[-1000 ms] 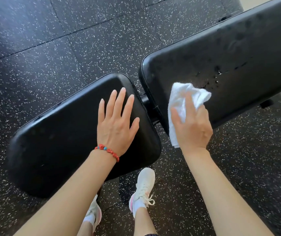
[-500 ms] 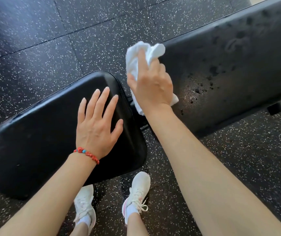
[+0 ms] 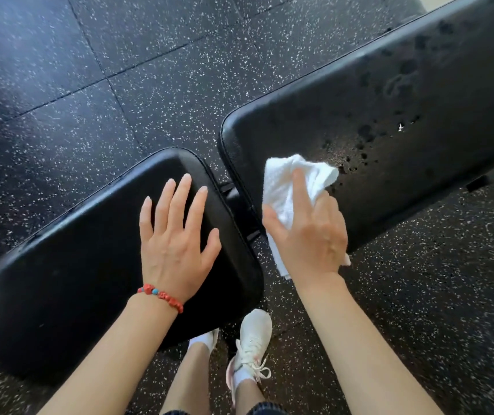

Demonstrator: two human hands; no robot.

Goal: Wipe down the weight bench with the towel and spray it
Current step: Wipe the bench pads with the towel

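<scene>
Mid-wipe: right hand (image 3: 308,235) clutches the bunched white towel (image 3: 293,187) against the back pad (image 3: 389,94) near its hinge end, left hand (image 3: 176,238) splayed flat, holding nothing, on the seat pad (image 3: 90,265), and the droplets (image 3: 365,136) just beyond the towel probably need sweeping next.

Head-worn, wide-angle, one view only. Looks steeply down from close above bench (image 3: 389,121) and floor (image 3: 156,70); frames forearms from bottom edge, shoes (image 3: 251,342) straight below.
</scene>
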